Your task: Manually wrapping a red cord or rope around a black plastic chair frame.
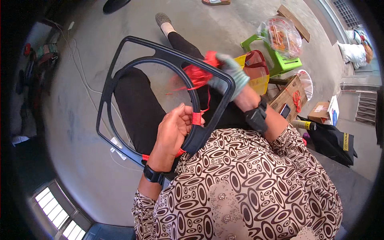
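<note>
Gripping black rigid plastic chair-seat frame on lap, left hand curled around inner ring near red cord wrap. Gloved right hand pinching bundle of thin red cord at far corner. Frame likely light, stiff; cord limp, snag-prone; best held by rim.

Informal home workshop on a bare concrete floor, showing as craft materials lying about: wooden crate holding red cord, green plastic stool, cardboard box, bagged supplies, trailing cable.
</note>
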`<state>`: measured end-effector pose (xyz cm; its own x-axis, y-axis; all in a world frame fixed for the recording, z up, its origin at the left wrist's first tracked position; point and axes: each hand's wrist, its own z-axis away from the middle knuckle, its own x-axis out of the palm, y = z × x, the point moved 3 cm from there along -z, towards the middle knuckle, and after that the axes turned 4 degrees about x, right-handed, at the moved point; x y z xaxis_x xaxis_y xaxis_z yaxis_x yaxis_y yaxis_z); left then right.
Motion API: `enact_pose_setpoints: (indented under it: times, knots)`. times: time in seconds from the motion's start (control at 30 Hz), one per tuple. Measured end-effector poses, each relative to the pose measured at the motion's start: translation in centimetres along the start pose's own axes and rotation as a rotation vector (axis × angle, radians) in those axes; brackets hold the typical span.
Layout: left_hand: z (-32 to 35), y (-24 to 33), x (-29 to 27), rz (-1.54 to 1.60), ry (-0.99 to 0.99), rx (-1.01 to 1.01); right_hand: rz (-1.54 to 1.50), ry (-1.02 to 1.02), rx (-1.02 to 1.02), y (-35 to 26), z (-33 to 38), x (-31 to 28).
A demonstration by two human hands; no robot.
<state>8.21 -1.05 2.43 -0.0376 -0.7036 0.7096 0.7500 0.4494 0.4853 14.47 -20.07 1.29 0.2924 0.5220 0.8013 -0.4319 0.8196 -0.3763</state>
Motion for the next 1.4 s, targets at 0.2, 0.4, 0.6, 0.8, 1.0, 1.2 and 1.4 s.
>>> enact_pose_setpoints:
  times: [0.2, 0.4, 0.6, 0.8, 1.0, 1.2, 1.4]
  knots:
    - [0.4, 0.5, 0.7, 0.016, 0.038, 0.012, -0.187, -0.26, -0.161, -5.8, 5.4, -5.0]
    - [0.2, 0.7, -0.1, 0.03, 0.043, 0.06, -0.177, -0.396, -0.117, -8.5, 11.2, -5.4]
    - [0.0, 0.7, 0.6, -0.144, 0.067, 0.169, 0.044, -0.239, -0.128, -9.0, 11.8, -9.3]
    - [-0.2, 1.1, -0.1, -0.216, 0.038, 0.165, 0.401, 0.349, 0.058, -4.8, 8.2, -5.8]
    - [0.4, 0.8, 0.9, -0.209, -0.008, 0.174, 0.517, -0.222, 0.114, 1.6, 3.3, 0.8]
    - [0.1, 0.8, 1.4, -0.395, 0.062, 0.255, 1.129, -0.233, -0.062, 3.8, -0.5, -0.9]
    - [-0.1, 0.6, 0.6, -0.53, 0.006, 0.28, 0.46, -0.12, 0.198, 4.6, 0.7, 1.4]
